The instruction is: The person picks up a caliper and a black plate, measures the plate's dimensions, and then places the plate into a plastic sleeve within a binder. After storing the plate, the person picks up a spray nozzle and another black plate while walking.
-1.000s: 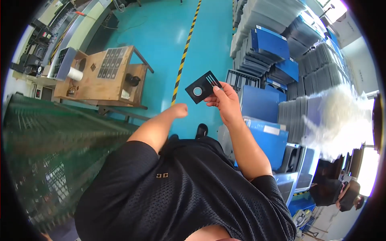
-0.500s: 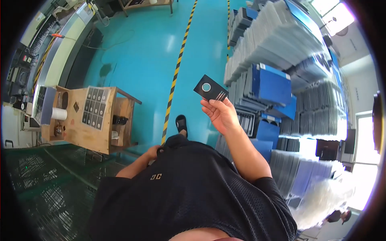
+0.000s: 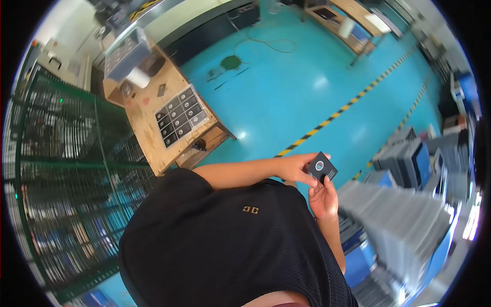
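A flat black card (image 3: 323,168) is held up in front of my body. It has a white-rimmed circle with a blue-grey centre and several pale lines near one corner. My right hand (image 3: 324,201) pinches its lower edge, thumb on the face. From the left my left hand (image 3: 295,168) comes across and grips the card's left side, some fingers hidden behind it. A sheet of similar black cards with pale circles (image 3: 180,116) lies on a wooden table (image 3: 144,123) to my left.
A clear plastic bin (image 3: 123,56) and a white roll (image 3: 138,78) occupy the table's far end. Along the left runs a green mesh rack (image 3: 97,199). Stacked grey sheets (image 3: 399,210) stand at right. Black-and-yellow tape (image 3: 327,123) crosses the blue floor near another table (image 3: 353,18).
My view has turned left, bringing the wooden table nearer the middle. My left hand has risen from my side to the card, which my right hand now holds closer to my body.
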`<state>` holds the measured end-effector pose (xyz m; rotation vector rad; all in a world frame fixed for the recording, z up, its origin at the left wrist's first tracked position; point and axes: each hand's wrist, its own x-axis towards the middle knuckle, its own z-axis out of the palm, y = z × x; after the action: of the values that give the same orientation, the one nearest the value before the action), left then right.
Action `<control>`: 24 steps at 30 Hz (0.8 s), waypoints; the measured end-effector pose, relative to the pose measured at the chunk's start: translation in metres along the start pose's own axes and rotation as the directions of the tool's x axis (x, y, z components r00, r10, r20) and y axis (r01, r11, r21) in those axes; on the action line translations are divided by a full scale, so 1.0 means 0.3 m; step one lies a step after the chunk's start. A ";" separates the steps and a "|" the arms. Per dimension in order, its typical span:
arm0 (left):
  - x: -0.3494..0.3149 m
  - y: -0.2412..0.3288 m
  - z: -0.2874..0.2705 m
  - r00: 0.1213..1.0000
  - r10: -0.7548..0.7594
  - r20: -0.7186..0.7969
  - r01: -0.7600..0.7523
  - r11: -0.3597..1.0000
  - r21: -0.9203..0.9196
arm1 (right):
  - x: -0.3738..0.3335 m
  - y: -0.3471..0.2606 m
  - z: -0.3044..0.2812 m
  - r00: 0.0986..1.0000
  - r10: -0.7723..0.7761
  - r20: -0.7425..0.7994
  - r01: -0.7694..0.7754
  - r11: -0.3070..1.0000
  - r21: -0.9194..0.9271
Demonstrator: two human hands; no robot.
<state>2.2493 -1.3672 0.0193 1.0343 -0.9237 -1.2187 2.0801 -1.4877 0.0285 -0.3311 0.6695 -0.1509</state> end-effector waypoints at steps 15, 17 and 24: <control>0.454 0.240 -0.700 0.885 0.118 -0.451 -0.163 0.985 -0.062 | 1.095 -0.578 0.628 0.589 0.786 0.188 -0.390 0.480 -0.786; 0.478 0.267 -0.829 0.866 0.145 -0.479 -0.173 0.985 -0.015 | 1.215 -0.570 0.702 0.579 0.789 0.204 -0.396 0.491 -0.776; 0.537 0.464 -1.383 0.866 0.157 -0.475 -0.242 0.962 -0.124 | 1.624 -0.598 1.096 0.608 0.760 0.229 -0.337 0.508 -0.793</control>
<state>2.7036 -1.4710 0.0373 0.9953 -0.5199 -0.8103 2.6596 -1.6911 0.0485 -0.8164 0.1693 0.8878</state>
